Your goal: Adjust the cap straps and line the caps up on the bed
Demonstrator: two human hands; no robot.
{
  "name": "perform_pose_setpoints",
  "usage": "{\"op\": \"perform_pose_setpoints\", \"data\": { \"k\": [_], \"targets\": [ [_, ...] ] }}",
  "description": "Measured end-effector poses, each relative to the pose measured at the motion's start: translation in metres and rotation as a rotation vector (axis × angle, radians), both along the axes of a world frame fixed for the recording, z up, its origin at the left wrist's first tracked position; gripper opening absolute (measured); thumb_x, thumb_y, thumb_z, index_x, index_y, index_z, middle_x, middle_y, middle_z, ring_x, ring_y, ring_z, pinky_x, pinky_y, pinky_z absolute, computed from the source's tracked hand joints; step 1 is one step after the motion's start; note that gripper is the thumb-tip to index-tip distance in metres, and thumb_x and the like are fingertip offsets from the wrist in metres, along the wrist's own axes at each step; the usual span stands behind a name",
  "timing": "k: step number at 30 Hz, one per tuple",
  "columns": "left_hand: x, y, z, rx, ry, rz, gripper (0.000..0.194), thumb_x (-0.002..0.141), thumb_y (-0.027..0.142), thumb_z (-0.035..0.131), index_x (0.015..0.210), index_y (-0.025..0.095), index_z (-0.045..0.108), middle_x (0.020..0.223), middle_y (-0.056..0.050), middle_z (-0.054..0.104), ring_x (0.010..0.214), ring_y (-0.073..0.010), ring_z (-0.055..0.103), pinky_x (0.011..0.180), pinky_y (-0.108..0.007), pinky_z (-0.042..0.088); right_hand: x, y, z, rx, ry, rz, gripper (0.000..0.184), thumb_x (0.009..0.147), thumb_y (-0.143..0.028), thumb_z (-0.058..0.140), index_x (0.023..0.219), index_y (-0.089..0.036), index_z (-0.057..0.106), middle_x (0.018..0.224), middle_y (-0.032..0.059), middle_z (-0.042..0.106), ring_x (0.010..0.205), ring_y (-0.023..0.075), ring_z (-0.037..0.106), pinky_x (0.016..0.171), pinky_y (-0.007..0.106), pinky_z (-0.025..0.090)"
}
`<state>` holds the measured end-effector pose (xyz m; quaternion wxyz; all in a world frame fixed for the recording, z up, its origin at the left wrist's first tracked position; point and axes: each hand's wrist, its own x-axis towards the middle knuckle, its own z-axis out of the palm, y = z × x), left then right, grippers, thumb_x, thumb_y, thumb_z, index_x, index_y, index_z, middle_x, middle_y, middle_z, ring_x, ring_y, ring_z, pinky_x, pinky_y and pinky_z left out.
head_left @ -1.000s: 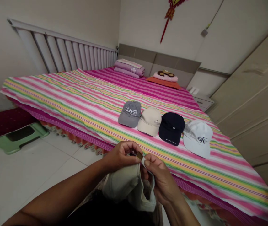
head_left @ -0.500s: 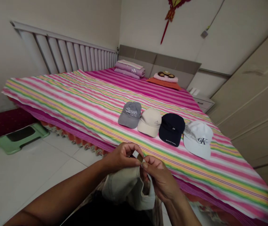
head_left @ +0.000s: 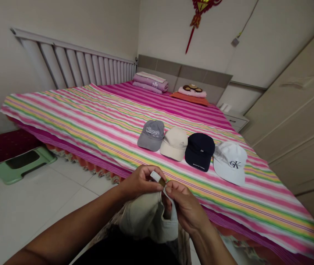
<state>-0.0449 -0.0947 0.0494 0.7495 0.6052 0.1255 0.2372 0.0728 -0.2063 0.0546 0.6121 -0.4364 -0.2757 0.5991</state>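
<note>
A pale cap [head_left: 142,217] hangs from my two hands in front of my body, its back opening toward the right. My left hand [head_left: 143,180] pinches the cap's back strap close to a brownish buckle, and a white strap end [head_left: 155,176] sticks up past the fingers. The fingers of my right hand [head_left: 186,200] are closed on the strap just right of the buckle. Beyond the hands, a grey cap [head_left: 151,138], a beige cap [head_left: 174,144], a navy cap [head_left: 200,151] and a white cap [head_left: 231,162] lie in a row on the bed.
The bed carries a striped sheet [head_left: 91,121]. Folded purple bedding [head_left: 150,82] and a pink pillow on an orange cloth [head_left: 188,97] lie near the headboard [head_left: 184,75]. A green stool [head_left: 21,163] stands left on the tiled floor; a wardrobe [head_left: 292,121] lines the right side.
More of the white strap end now shows above my left fingers. Both hands keep their grip on the strap. The view has shifted slightly.
</note>
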Motion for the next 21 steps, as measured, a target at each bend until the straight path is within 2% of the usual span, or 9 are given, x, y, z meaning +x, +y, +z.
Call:
{"op": "perform_pose_setpoints", "data": {
  "k": [5,12,15,21],
  "targets": [
    [-0.001,0.002,0.0,0.098,0.01,-0.002,0.026,0.059,0.026,0.074,0.078,0.012,0.062,0.067,0.0,0.053,0.06,-0.0071,0.045,0.055,-0.019,0.035,0.001,0.001,0.002,0.027,0.004,-0.004,0.025,0.068,-0.032,0.069,0.059,-0.015,0.052,0.043,-0.0032,0.049,0.041,0.0062,0.035,0.043,0.018,0.024],
    [-0.001,0.002,0.007,-0.056,0.015,0.032,0.029,0.056,0.024,0.075,0.078,0.012,0.061,0.064,0.0,0.058,0.056,-0.0089,0.051,0.054,-0.02,0.039,0.005,-0.003,0.001,0.021,-0.09,0.076,0.029,0.076,-0.04,0.06,0.068,-0.012,0.059,0.054,0.0021,0.057,0.047,0.009,0.045,0.049,0.021,0.033],
    [0.0,0.002,0.008,-0.066,0.012,0.032,0.029,0.054,0.024,0.076,0.076,0.011,0.062,0.062,0.0,0.058,0.054,-0.0072,0.049,0.052,-0.018,0.037,0.007,-0.002,-0.001,0.04,-0.086,0.082,0.025,0.072,-0.036,0.065,0.067,-0.011,0.059,0.049,-0.0002,0.054,0.045,0.0074,0.042,0.048,0.02,0.03],
    [-0.001,0.008,0.009,-0.124,0.019,-0.048,0.031,0.053,0.025,0.077,0.077,0.011,0.063,0.063,0.001,0.059,0.056,-0.0069,0.051,0.054,-0.018,0.038,0.01,0.002,0.001,0.016,-0.036,0.101,0.025,0.069,-0.034,0.068,0.066,-0.012,0.06,0.046,-0.0019,0.052,0.042,0.006,0.038,0.046,0.019,0.027]
  ]
}}
